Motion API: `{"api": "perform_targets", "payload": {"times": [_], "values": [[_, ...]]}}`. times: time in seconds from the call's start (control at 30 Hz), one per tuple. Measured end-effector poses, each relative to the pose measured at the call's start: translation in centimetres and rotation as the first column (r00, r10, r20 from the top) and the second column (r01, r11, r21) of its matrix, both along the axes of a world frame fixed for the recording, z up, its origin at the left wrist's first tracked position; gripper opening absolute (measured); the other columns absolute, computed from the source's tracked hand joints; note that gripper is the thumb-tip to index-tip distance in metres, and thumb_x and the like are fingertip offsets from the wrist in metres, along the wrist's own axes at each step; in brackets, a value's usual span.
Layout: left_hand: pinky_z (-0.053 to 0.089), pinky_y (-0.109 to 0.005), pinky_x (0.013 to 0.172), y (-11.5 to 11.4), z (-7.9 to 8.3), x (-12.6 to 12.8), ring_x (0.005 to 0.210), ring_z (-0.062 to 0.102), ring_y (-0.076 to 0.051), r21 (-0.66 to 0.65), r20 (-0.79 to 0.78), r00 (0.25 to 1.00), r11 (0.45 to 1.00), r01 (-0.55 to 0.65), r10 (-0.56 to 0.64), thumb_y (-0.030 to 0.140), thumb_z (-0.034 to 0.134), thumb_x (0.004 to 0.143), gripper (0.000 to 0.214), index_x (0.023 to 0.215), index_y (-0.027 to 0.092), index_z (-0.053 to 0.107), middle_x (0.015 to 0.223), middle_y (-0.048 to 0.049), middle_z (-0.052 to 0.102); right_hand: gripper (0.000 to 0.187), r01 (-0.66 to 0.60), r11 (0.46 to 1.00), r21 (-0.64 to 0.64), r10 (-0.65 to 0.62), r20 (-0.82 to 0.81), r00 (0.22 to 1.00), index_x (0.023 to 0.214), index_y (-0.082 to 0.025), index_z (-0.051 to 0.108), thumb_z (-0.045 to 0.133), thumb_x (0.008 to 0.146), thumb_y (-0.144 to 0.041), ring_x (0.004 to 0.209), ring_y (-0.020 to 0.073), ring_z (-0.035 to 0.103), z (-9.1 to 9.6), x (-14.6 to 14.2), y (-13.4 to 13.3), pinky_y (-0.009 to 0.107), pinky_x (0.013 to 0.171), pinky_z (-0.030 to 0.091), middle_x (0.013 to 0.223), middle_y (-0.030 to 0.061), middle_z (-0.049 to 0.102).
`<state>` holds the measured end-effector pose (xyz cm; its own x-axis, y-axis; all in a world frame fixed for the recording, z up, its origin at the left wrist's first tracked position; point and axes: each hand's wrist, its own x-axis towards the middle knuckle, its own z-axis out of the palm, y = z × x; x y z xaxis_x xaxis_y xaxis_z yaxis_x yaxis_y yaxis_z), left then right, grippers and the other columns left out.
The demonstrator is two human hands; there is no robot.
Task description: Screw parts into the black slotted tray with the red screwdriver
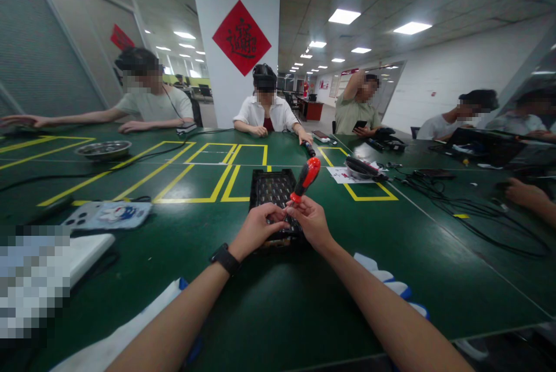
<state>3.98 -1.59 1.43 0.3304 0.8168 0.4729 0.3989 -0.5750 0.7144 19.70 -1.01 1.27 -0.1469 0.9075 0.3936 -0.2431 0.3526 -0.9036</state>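
A screwdriver with a red and black handle (306, 179) stands tilted, handle up, in front of me. My right hand (313, 224) is closed on it just below the handle, around the shaft. Close beside it my left hand (260, 226) is pinched at the shaft's lower end; what its fingertips hold is too small and covered to tell. Under both hands lies a black case (273, 179) with rows of small metal pieces that look like bits. My hands hide its near part. A dark watch (225, 259) is on my left wrist.
White and blue gloves lie by my forearms, one at right (391, 284), one at left (125, 325). A metal bowl (104, 150), a patterned pouch (110, 214) and black cables (464, 210) are on the green table (347, 314). Several people sit around it.
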Motion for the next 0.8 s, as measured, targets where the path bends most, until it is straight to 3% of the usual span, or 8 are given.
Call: {"api": "perform_targets", "payload": {"times": [0.27,0.4,0.53,0.67,0.8], "values": [[0.045,-0.025,0.07,-0.23,0.09,-0.24,0.073,0.059,-0.015,-0.07,-0.01,0.993,0.991,0.116,-0.117,0.029,0.055,0.078,0.019,0.079,0.013,0.066,0.078,-0.0047,0.067,0.021,0.0,1.0,-0.001,0.0,0.052,0.999,0.082,-0.018,0.059,0.068,0.067,-0.028,0.062,0.0102,0.055,-0.04,-0.07,-0.1,0.023,0.059,0.046,0.071,-0.0013,0.06],[0.046,-0.025,0.072,-0.24,0.13,-0.21,0.075,0.061,-0.016,-0.117,0.037,0.987,0.98,0.158,-0.155,0.025,0.053,0.079,0.02,0.083,0.013,0.068,0.082,-0.0042,0.069,0.027,-0.055,0.998,0.005,0.054,0.106,0.993,0.099,-0.018,0.061,0.053,0.079,-0.034,0.075,0.0146,0.061,0.39,0.3,-0.37,0.028,0.065,0.049,0.084,0.0039,0.066],[0.048,-0.027,0.072,-0.12,-0.01,-0.19,0.076,0.062,-0.017,-0.202,0.105,0.976,0.957,0.208,-0.19,0.025,0.054,0.079,0.021,0.088,0.012,0.068,0.084,-0.0047,0.069,0.032,-0.117,0.993,0.022,0.114,0.118,0.987,0.108,-0.02,0.059,0.051,0.08,-0.034,0.079,0.0165,0.062,0.57,0.41,-0.4,0.032,0.068,0.051,0.094,0.0053,0.066],[0.047,-0.028,0.075,0.02,-0.04,-0.18,0.079,0.062,-0.017,-0.183,0.084,0.987,0.971,0.152,-0.138,0.029,0.058,0.076,0.023,0.089,0.012,0.067,0.088,-0.0054,0.069,0.027,-0.06,0.998,0.023,0.058,0.061,0.996,0.1,-0.017,0.063,0.057,0.077,-0.031,0.082,0.017,0.063,0.28,0.26,-0.17,0.037,0.081,0.049,0.088,0.0048,0.068],[0.046,-0.026,0.071,0.01,0.0,-0.16,0.073,0.061,-0.015,-0.116,0.025,0.998,0.992,0.054,-0.052,0.034,0.061,0.073,0.023,0.081,0.013,0.068,0.081,-0.0049,0.069,0.024,-0.016,1.0,-0.026,0.016,0.002,1.0,0.09,-0.016,0.065,0.065,0.07,-0.029,0.081,0.0177,0.064,0.03,0.17,-0.03,0.037,0.081,0.05,0.083,0.0048,0.069]]}}
